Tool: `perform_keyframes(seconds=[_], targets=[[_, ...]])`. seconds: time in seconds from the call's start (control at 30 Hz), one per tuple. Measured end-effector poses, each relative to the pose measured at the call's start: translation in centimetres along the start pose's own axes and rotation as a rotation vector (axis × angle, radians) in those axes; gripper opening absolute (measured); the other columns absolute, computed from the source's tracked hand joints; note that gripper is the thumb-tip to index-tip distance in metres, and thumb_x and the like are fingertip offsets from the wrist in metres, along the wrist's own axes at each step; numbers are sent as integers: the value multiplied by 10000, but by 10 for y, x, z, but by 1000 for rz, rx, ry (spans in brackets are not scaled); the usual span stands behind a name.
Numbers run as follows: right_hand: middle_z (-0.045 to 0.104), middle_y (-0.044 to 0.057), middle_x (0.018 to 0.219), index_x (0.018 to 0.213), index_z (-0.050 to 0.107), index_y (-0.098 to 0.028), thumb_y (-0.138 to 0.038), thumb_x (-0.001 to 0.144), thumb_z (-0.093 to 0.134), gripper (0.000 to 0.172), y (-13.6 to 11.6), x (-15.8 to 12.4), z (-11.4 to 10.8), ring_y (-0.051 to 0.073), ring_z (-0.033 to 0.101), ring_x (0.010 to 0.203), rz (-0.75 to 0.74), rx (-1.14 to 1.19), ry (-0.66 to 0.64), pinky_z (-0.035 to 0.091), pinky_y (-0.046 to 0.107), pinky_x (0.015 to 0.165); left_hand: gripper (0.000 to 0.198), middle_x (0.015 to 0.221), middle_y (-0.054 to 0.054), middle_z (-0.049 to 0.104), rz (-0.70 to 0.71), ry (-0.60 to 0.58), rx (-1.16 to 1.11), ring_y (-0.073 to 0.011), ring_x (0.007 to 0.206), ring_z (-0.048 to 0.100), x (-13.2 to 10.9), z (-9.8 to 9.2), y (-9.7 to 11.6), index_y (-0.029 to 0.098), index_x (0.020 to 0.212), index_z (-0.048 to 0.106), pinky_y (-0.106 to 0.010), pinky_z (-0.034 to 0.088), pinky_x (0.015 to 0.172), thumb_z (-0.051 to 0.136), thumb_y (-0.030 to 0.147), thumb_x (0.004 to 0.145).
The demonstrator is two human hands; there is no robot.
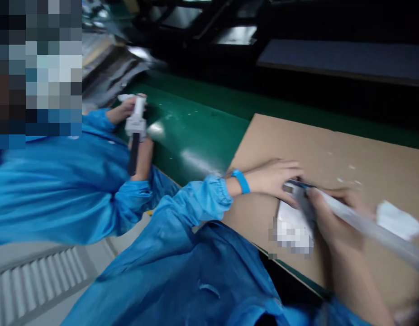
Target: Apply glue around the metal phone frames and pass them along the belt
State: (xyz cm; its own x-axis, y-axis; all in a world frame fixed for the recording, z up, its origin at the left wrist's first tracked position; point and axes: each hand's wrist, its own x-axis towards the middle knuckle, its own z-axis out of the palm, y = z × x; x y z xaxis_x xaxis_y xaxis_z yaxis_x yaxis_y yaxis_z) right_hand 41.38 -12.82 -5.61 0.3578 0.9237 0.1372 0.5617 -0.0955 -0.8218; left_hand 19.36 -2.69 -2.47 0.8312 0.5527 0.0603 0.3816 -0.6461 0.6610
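Observation:
My left hand (275, 179), with a blue band at the wrist, reaches over the brown board (273, 140). Its fingers are closed around the near end of a long object with a dark grey end piece (303, 199) and a pale, bar-like length (362, 219). My right hand (335, 222) grips the same object just behind that end, thumb on top. Motion blur hides its exact kind. Beneath my hands lies a white sheet or card (291, 213), partly pixelated. A crumpled white piece (397, 219) is right of my right hand.
To the left, a co-worker in a blue smock (70, 194) holds a white-and-dark device (136, 122) in both hands. A green work surface (196, 136) runs under the board. Behind it is a grey shelf (345, 59). Blurred skin (418, 290) shows at the right edge.

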Motion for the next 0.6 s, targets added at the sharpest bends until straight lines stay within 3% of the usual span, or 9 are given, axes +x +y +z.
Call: perform_keyframes(seconds=[0.1,0.27,0.6], targets=[[742,89,785,811,724,-263,-743,864,789,486,-15,-1,0,298,673,690,-62,29,-38,505,410,626,532,1301,-140,728,-62,5,-52,-330,1249,691,0,2,1,200,1212,730,-478,530,1122,1001,502,869],[759,52,825,865,695,-240,-608,941,797,389,-8,-3,1,225,660,698,-29,95,-79,508,339,636,613,1294,-83,710,-117,21,-85,-302,1238,670,-1,5,-3,232,1212,705,-454,509,1136,1038,543,802],[759,63,804,855,685,-235,-593,899,816,384,-16,-4,2,221,662,664,-1,141,-50,493,323,578,621,1281,-88,708,-110,23,-70,-294,1239,673,-2,6,-3,210,1216,708,-443,497,1149,1041,540,809]])
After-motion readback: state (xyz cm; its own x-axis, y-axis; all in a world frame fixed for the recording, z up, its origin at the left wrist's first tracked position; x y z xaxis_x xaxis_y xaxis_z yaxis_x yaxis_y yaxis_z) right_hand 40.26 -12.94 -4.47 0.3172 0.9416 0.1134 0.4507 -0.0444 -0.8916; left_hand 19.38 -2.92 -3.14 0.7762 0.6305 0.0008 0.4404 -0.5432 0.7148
